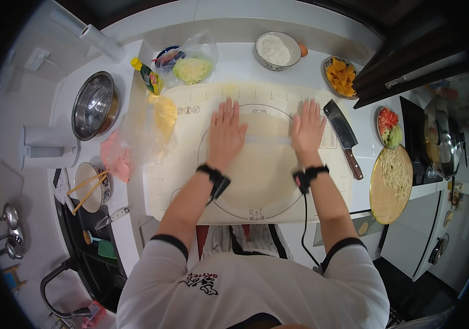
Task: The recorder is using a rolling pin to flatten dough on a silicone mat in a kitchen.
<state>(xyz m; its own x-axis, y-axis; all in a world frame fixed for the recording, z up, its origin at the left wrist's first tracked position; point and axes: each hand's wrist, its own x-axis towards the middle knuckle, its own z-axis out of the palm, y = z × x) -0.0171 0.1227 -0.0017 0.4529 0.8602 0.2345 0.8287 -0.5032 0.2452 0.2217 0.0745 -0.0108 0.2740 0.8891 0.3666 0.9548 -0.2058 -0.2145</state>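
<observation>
A thin, round sheet of dough [259, 172] lies on a cream silicone kneading mat [185, 144] printed with a circle and scales. Across its upper part runs a pale, motion-blurred bar, apparently a rolling pin [268, 140]. My left hand [225, 135] lies palm down over the bar's left end, fingers stretched forward. Over the other end, my right hand [309, 133] is flat in the same way; neither hand curls round the bar. What lies beneath the palms is hidden. A cleaver [342, 127] with a wooden handle rests to the right of my right hand, partly on the mat's edge.
Behind the mat stand a bowl of flour [273, 49] and half a cabbage [192, 70] in plastic. Yellow dough [164, 117], pink dough [116, 156] and a steel basin [94, 107] are left. Right are pumpkin slices [340, 76], chopped vegetables [390, 125] and a noodle tray [382, 193].
</observation>
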